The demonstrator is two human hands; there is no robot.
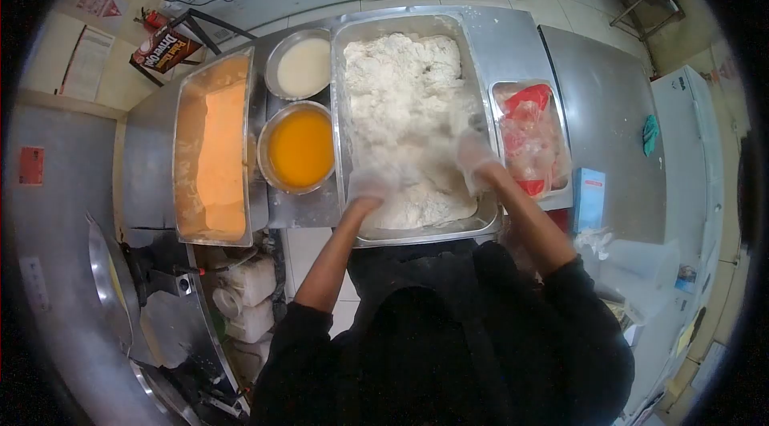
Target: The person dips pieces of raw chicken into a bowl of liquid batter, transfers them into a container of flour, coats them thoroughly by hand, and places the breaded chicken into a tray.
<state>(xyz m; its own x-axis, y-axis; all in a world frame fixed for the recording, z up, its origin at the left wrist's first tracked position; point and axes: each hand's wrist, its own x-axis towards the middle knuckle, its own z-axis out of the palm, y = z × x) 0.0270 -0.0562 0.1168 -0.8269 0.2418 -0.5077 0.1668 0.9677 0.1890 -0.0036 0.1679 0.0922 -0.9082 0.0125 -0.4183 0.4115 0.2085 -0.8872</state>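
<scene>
A large rectangular metal tray (484,105) holds a heap of white flour (400,65), piled unevenly with lumps toward the far end. Both hands wear thin clear gloves and are smeared by motion. My left hand (373,184) is at the tray's near left side, over or in the flour. Near the right wall is my right hand (477,158), also at the flour. The blur hides the fingers of both, so whether they grip anything is unclear. Flour looks stirred up between the hands.
Left of the tray stand a bowl of yellow-orange liquid (301,147), a bowl of whitish liquid (303,68) and a deep pan of orange powder (222,153). On the right are a smaller tray with red and clear plastic (530,137) and a blue box (589,200).
</scene>
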